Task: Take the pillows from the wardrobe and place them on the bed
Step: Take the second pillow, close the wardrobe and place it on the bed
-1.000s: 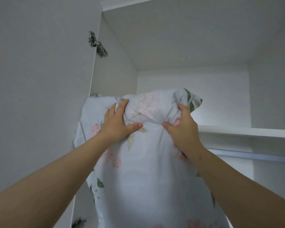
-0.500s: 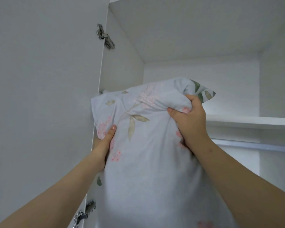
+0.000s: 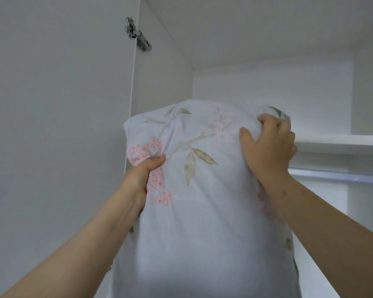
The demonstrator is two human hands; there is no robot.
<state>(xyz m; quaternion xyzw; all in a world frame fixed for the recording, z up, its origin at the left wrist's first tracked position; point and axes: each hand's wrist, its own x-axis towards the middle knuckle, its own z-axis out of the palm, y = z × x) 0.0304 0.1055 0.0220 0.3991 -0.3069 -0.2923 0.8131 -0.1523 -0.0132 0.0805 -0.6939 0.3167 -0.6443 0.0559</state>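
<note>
Pillow (image 3: 202, 190), floral-cased, hangs upright before the open wardrobe (image 3: 246, 50), held high to clear its shelf (image 3: 340, 141). Left hand (image 3: 141, 177) pinches the side fabric; right hand (image 3: 269, 145) bunches the top corner, each grip clenched on cloth.

Matt floral cloth pillow (image 3: 205, 201); smooth white wardrobe (image 3: 256, 29); shiny metal hinge (image 3: 138, 35).

text: none legible | labels: none | brands: none | numbers: none | signs: none
</note>
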